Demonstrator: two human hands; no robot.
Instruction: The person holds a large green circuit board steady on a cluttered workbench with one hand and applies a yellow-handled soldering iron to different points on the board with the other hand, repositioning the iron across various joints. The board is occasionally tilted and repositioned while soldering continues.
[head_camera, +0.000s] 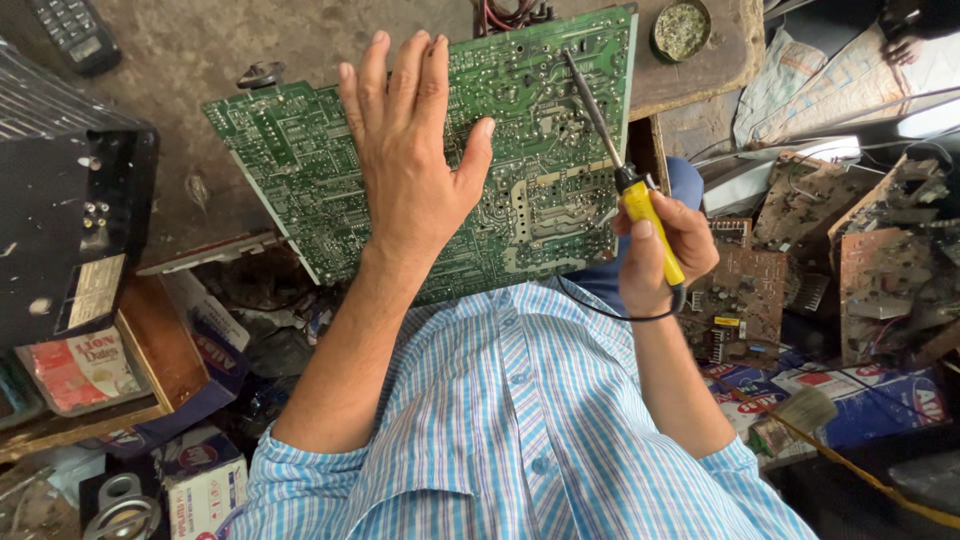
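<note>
surface: worn wooden bench (690, 75) beyond both hands | on it: green circuit board (300, 170), round tin (681, 29) above right hand

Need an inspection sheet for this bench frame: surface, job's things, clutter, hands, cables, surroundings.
Surface: worn brown workbench, stained.
Job's things: large green printed circuit board, solder side up, tilted; yellow-handled soldering iron, tip on the board.
Clutter: round tin of residue; dark keypad handset; black device casing; brown scrap boards; paintbrush.
Hands: left hand flat on the board; right hand in a closed grip on the iron.
Cables: black iron cord loops below the right hand.
Surroundings: cartons low left.
</note>
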